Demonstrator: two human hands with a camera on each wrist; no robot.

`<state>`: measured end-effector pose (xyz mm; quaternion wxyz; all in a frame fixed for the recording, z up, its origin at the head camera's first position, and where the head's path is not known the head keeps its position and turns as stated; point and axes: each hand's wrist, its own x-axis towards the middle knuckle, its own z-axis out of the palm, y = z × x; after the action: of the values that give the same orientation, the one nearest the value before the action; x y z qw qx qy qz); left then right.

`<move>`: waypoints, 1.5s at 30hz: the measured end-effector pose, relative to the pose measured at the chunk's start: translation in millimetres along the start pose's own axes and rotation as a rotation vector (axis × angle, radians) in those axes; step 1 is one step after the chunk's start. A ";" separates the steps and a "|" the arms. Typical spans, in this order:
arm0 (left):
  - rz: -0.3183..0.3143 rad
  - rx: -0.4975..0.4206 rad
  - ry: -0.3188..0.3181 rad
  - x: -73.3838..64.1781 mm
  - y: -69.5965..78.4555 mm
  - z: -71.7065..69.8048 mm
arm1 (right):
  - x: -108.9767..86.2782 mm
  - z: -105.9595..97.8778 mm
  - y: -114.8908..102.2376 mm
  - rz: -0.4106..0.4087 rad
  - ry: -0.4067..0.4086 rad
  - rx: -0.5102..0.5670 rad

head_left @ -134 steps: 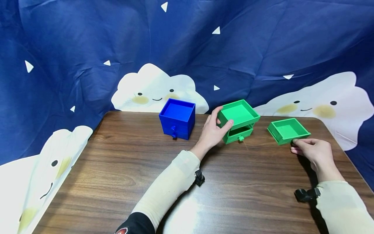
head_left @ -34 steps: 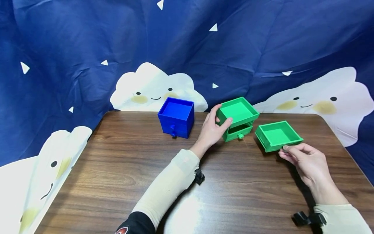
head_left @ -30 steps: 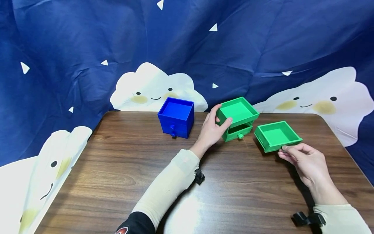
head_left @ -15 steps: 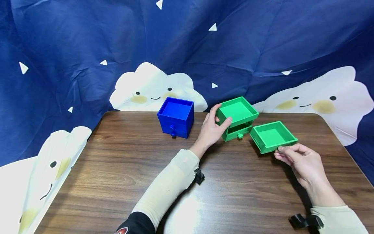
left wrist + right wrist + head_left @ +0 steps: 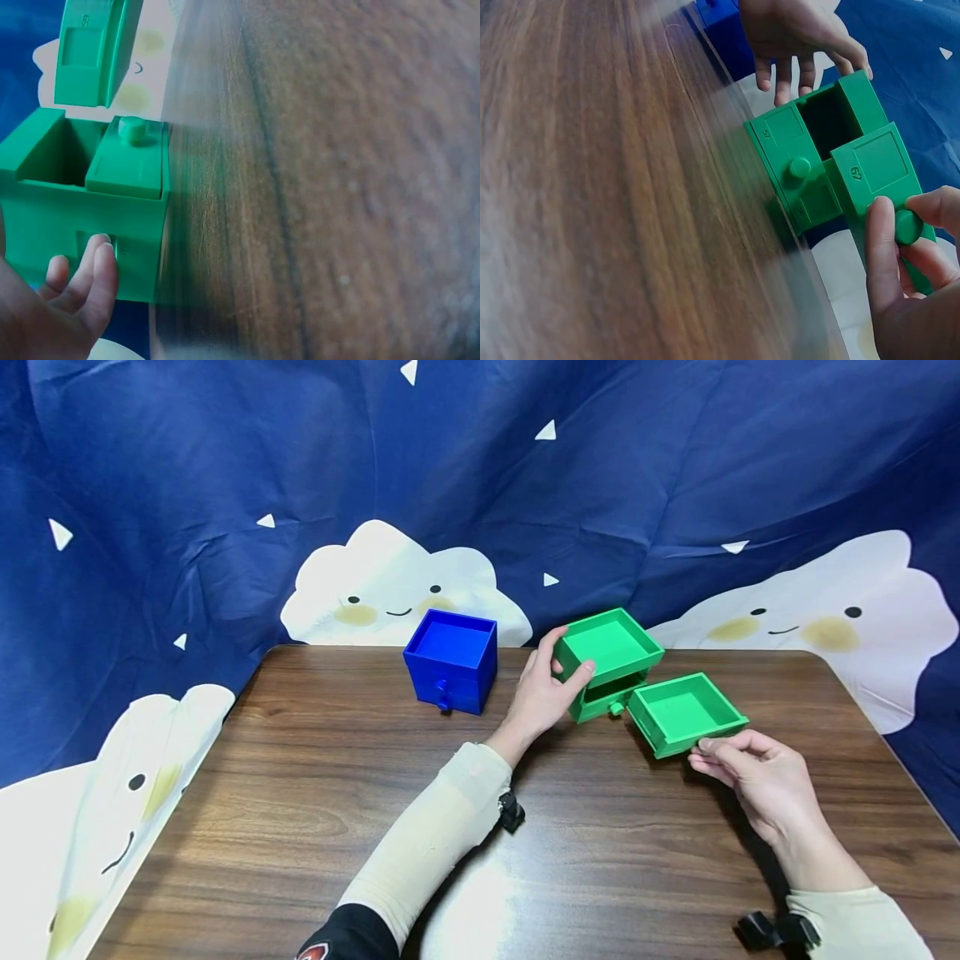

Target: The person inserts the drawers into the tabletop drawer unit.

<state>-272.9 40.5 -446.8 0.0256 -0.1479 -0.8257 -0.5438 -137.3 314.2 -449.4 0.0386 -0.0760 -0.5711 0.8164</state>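
Observation:
A small green drawer cabinet (image 5: 611,647) with a tray-like top stands at the table's back, right of centre. My left hand (image 5: 542,693) holds its left side, thumb at the front edge of the top and fingers along the wall. Its upper slot (image 5: 826,120) is vacant, while a lower drawer (image 5: 780,139) with a round knob sits inside. A loose green drawer (image 5: 686,710) is raised and tilted just right of the cabinet, overlapping its front corner in the right wrist view. My right hand (image 5: 768,781) pinches that drawer's round knob (image 5: 909,226).
A blue drawer cabinet (image 5: 450,647) of similar shape stands left of the green one. Both are on the brown wooden table (image 5: 300,810), near its back edge. A dark blue curtain (image 5: 465,468) with white clouds hangs behind.
My right hand has carried the green drawer leftwards and a little nearer to me, from well right of the green cabinet to beside it. My left hand keeps its hold on the cabinet.

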 end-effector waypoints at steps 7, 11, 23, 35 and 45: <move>-0.002 0.006 0.000 -0.6 -0.3 -0.4 | -1.4 5.9 4.0 -0.008 -0.028 0.005; 0.004 0.012 0.004 -0.5 -0.2 -0.2 | -1.5 10.1 5.3 -0.015 -0.042 0.003; 0.006 0.004 0.001 -0.4 -0.7 -0.2 | -0.2 24.4 9.5 -0.005 -0.050 -0.046; -0.004 -0.023 -0.006 -0.5 0.0 -1.0 | 2.5 37.7 12.7 -0.019 -0.050 -0.078; -0.005 -0.010 0.005 -0.5 -0.8 0.2 | 4.9 45.7 13.4 -0.043 -0.064 -0.061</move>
<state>-272.6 40.2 -447.7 0.0256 -0.1444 -0.8234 -0.5482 -149.5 268.0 -447.1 0.0354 -0.0388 -0.5980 0.7998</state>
